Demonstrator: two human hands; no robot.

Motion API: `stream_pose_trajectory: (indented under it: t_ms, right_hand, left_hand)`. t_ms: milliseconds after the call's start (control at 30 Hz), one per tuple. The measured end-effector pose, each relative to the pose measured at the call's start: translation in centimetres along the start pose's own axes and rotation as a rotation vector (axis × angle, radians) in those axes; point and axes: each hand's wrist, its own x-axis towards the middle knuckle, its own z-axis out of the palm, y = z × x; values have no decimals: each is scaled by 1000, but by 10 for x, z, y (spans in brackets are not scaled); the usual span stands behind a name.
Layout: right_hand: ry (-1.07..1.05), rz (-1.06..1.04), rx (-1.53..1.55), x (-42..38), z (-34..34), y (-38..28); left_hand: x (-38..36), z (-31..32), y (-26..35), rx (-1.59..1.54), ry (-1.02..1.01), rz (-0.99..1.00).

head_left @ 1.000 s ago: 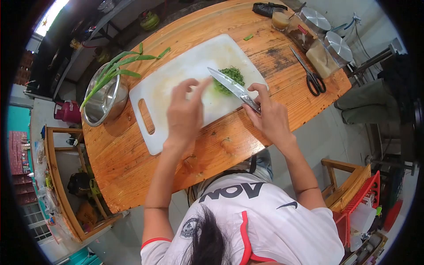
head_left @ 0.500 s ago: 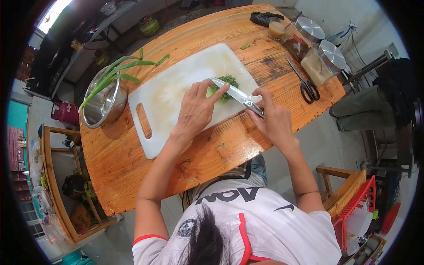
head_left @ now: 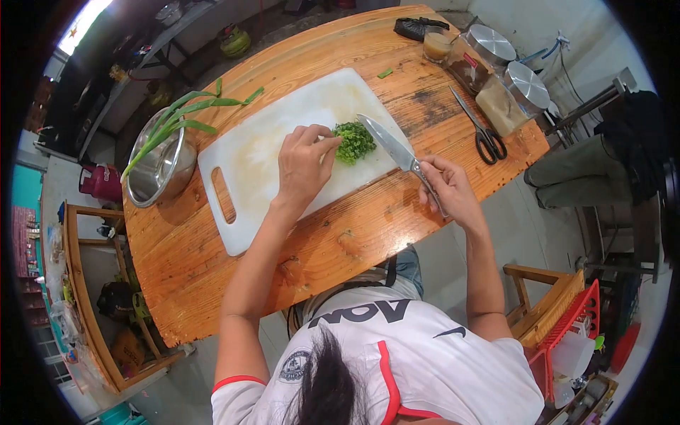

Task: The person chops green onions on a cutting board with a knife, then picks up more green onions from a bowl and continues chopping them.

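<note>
A heap of finely chopped spring onion (head_left: 354, 143) lies on the white cutting board (head_left: 258, 159). My left hand (head_left: 306, 161) is over the board, its fingers curled and closed, with the thumb and fingertips at the left edge of the heap. Whether they pinch any bits is hidden. In my right hand (head_left: 446, 185) is a kitchen knife (head_left: 388, 144), gripped by its handle. The blade slants up and left, its tip just beside the heap's right edge.
Whole spring onions (head_left: 173, 126) rest across a steel bowl (head_left: 163, 170) on the left. Black scissors (head_left: 485, 138), clear containers with metal lids (head_left: 528, 86), a glass (head_left: 436, 47) and a black plastic bag (head_left: 419, 28) are at the right and back of the wooden table (head_left: 212, 297).
My left fingers have left the blade and come to the heap's left side. The knife has moved right, off the heap, and my right hand has shifted right along with it.
</note>
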Motion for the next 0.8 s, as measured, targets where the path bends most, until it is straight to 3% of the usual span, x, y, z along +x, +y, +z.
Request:
stream_pose_trajectory:
  t_ms: [133, 233, 433, 800]
  right_hand:
    - [-18, 36, 102, 6, 7, 9]
    - [2, 42, 121, 11, 12, 14]
    - [0, 5, 131, 20, 27, 11]
    - [36, -3, 137, 23, 20, 15]
  left_hand:
    - [12, 1, 9, -1, 1, -98]
    - [15, 1, 20, -83, 78, -6]
    - [-3, 8, 34, 76, 3, 283]
    - [-13, 3, 4, 176, 12, 262]
